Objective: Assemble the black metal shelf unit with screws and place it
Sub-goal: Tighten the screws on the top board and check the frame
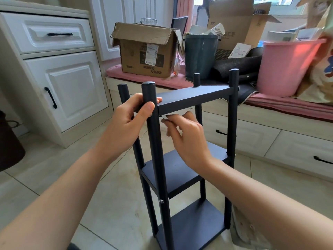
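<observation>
The black metal shelf unit (194,95) stands upright on the tiled floor in front of me, with several round posts and three flat shelves. My left hand (129,120) grips the near left post just below its top, thumb on the front. My right hand (187,136) is under the top shelf's near corner and pinches a small silver tool (164,117) held against the post at the joint. A silver screw head (161,201) shows lower on the same post, beside the middle shelf.
A white cabinet (59,82) stands at the left. A window bench with a pink cushion (288,103) carries a cardboard box (146,49), a dark bin (201,55) and a pink bucket (286,67). Drawers (252,138) sit under the bench. A dark object (9,141) lies far left.
</observation>
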`<move>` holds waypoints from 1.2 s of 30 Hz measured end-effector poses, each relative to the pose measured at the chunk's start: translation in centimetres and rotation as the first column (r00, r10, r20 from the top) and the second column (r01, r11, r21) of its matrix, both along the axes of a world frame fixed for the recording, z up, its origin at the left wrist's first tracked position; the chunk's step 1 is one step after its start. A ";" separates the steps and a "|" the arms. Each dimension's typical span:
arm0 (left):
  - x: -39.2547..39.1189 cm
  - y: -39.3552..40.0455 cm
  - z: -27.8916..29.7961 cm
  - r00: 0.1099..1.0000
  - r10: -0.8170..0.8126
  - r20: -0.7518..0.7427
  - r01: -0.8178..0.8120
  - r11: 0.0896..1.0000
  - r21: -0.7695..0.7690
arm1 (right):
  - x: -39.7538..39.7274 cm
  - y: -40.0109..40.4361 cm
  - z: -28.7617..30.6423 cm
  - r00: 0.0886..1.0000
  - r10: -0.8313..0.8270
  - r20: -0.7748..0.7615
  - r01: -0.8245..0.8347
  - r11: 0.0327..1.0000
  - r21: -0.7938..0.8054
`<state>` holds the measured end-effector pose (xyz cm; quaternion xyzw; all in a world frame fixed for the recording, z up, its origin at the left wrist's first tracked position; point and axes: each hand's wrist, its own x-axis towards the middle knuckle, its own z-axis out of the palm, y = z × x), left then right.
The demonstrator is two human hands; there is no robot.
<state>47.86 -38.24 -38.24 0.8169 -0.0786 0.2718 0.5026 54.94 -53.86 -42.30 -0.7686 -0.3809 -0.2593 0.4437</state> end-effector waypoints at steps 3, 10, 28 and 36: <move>-0.1 -0.1 0.1 1.000 0.006 -0.002 -0.006 1.000 0.000 | -0.1 -0.6 0.4 0.999 -0.025 -0.038 0.026 0.999 0.024; -0.1 -0.4 0.1 1.000 -0.009 0.006 0.009 0.999 -0.039 | -0.4 -1.0 1.0 0.991 -0.027 -0.133 0.034 0.998 0.054; 0.0 -0.2 0.1 1.000 -0.019 0.008 0.020 0.999 -0.045 | -0.7 0.6 0.5 0.987 0.000 -0.163 0.013 0.997 0.083; 0.4 0.3 0.0 1.000 -0.020 -0.003 0.020 0.999 -0.045 | 0.2 1.9 -0.2 0.998 0.007 -0.068 0.002 0.991 0.130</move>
